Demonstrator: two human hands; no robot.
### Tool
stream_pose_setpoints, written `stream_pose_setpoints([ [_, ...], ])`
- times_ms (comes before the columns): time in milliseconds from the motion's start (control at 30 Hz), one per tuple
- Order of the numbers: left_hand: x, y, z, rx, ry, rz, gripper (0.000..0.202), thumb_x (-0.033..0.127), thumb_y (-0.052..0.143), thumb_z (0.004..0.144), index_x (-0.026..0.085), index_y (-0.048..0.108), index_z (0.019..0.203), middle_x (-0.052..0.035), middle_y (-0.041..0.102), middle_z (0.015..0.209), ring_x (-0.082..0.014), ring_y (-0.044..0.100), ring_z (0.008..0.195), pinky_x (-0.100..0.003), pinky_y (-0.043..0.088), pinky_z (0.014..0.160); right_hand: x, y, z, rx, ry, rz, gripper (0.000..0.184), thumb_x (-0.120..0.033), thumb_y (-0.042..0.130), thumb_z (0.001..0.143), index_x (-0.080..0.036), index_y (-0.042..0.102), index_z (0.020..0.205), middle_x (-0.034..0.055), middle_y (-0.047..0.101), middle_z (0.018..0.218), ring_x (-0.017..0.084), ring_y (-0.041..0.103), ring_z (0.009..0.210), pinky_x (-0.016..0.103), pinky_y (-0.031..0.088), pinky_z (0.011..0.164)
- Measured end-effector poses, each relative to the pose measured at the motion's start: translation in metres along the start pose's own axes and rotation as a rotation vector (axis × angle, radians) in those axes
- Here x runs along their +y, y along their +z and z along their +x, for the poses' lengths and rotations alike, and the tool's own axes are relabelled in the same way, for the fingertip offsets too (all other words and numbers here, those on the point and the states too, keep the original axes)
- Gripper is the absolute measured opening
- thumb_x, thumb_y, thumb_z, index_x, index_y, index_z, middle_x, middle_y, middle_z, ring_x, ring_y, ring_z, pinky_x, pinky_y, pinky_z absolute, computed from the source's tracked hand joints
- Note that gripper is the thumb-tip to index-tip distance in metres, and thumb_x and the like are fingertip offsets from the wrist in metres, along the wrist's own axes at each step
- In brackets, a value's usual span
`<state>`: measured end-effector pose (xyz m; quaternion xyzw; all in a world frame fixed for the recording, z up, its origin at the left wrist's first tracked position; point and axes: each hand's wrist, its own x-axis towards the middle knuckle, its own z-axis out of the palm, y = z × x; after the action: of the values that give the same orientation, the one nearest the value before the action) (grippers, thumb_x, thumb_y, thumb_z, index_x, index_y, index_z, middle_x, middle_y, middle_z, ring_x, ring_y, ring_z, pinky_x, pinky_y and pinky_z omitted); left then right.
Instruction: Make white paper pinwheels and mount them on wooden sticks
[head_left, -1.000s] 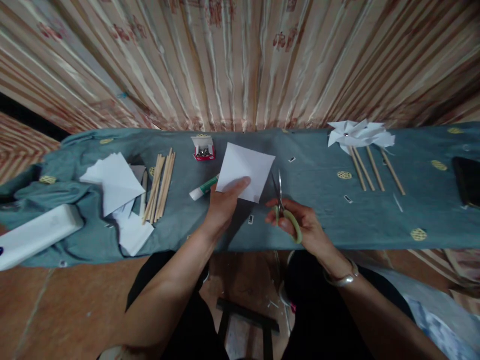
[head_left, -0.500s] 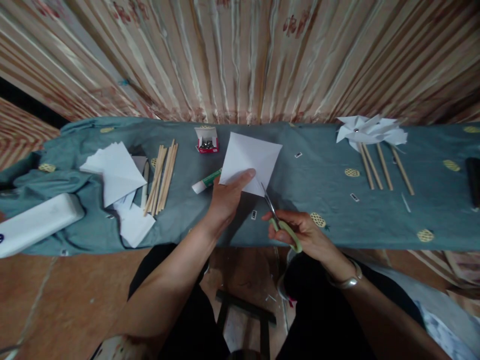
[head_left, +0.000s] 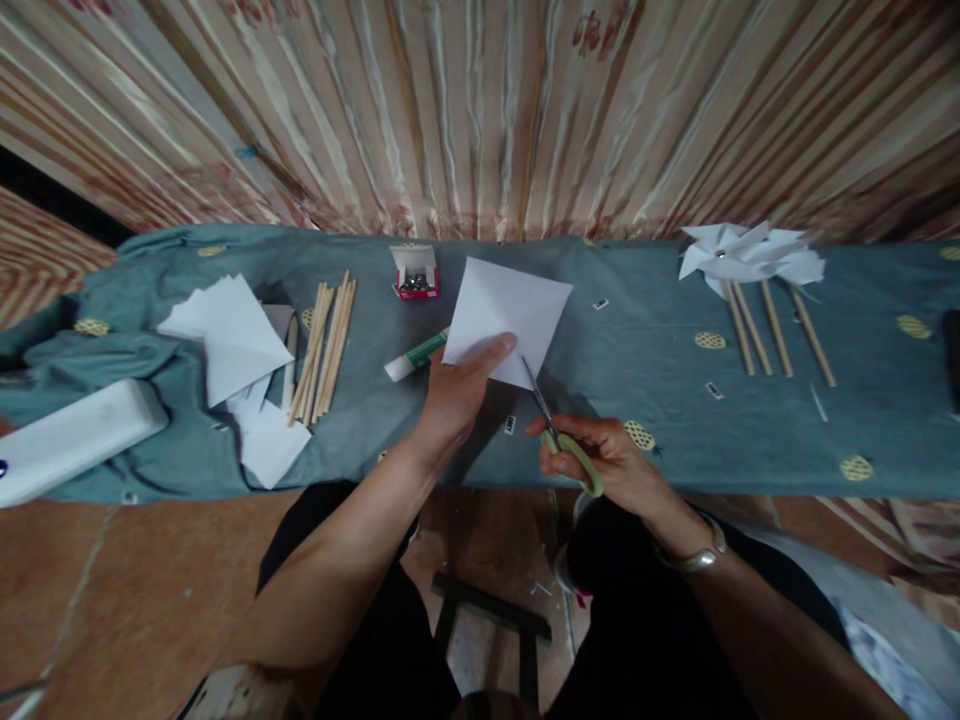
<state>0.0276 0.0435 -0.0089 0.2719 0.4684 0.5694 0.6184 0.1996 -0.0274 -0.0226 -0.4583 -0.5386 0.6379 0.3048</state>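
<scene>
1. White paper square point(head_left: 525, 305), lightly creased, gripped along near edge, spreading beyond left fingers point(head_left: 496, 350).
2. Green-handled scissors point(head_left: 543, 407) in right fingers point(head_left: 589, 430), angled forward-left, overlapping paper square just right of left fingers.

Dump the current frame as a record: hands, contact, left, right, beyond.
left hand: holds a white paper square, thumb on top
right hand: holds green-handled scissors
contact: green-handled scissors overlap the white paper square's near corner; cut not discernible
left side: green-and-white tube, wooden sticks, white paper stack
right side: paper pinwheels with wooden stems
beyond hands: open red-and-white box
</scene>
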Motion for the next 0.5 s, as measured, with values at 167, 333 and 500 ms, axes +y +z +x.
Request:
stream_pose_setpoints([
  [167,-0.0005,-0.0004,-0.001,-0.012,-0.004,0.02,0.017,0.027,0.081,0.064,0.023,0.073,0.078,-0.0049,0.075,0.091,-0.0268,0.07,0.093,-0.038,0.053,0.081,0.0003,-0.0008,0.0002,-0.004,0.015,0.006,0.054,-0.063,0.073,0.073,-0.017,0.073,0.101,-0.001,0.057,0.067,0.01,0.046,0.058,0.023,0.037,0.052],
  [333,-0.0028,-0.0009,-0.0013,-0.014,-0.003,0.035,0.02,0.029,0.082,0.062,0.023,0.072,0.079,-0.005,0.076,0.092,-0.0259,0.07,0.091,-0.038,0.053,0.081,0.0,-0.0006,-0.0001,-0.007,0.006,0.007,0.055,-0.065,0.072,0.073,-0.017,0.072,0.101,-0.0012,0.057,0.068,0.01,0.046,0.059,0.024,0.037,0.054],
  [500,-0.0041,-0.0015,-0.0014,-0.019,0.006,0.043,0.023,0.031,0.083,0.062,0.023,0.072,0.08,-0.0064,0.076,0.095,-0.0283,0.069,0.096,-0.039,0.053,0.083,-0.0004,-0.0001,-0.0002,-0.003,0.012,0.002,0.055,-0.065,0.071,0.073,-0.017,0.072,0.1,-0.0014,0.056,0.067,0.01,0.046,0.059,0.023,0.037,0.053],
])
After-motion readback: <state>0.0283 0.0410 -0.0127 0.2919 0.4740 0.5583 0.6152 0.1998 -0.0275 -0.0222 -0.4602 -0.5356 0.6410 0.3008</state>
